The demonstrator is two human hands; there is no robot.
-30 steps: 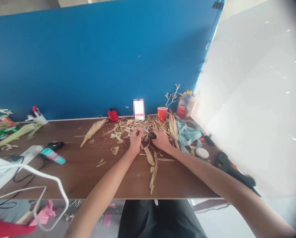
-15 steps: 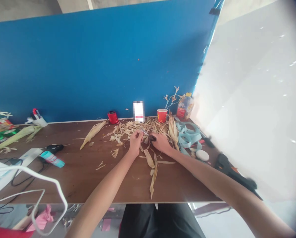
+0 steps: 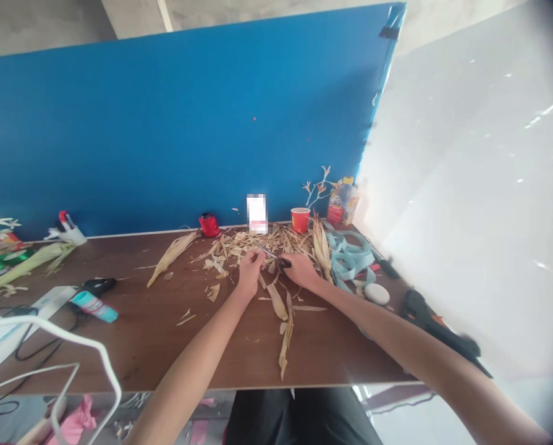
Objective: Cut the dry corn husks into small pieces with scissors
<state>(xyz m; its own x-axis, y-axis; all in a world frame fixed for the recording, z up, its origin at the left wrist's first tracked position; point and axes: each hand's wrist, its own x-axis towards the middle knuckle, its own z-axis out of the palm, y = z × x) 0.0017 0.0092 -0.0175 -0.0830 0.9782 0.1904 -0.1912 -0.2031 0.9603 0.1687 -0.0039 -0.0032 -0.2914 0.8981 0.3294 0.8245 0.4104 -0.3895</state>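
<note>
My right hand (image 3: 301,269) is closed around the dark handles of a pair of scissors (image 3: 284,262). The scissors' thin metal blades point left, towards my left hand (image 3: 249,272), whose fingertips are pinched together right beside them. What those fingertips hold is too small to make out. Beyond both hands lies a heap of dry corn husk scraps (image 3: 243,243). Two longer husk strips (image 3: 284,346) stretch over the table towards me, below my hands. A bundle of dried husk (image 3: 321,247) lies just past my right hand.
A red paper cup (image 3: 300,220), a red can-like container (image 3: 209,225) and a plastic bottle (image 3: 343,203) stand along the blue partition (image 3: 165,123). Light blue ribbon (image 3: 350,256) and a black glue gun (image 3: 438,330) lie right. A blue tube (image 3: 95,306) and white cable (image 3: 86,337) are left.
The whole view has tilted slightly, so everything sits a little lower. Both hands stay close together, and the scissors remain in my right hand with little visible movement.
</note>
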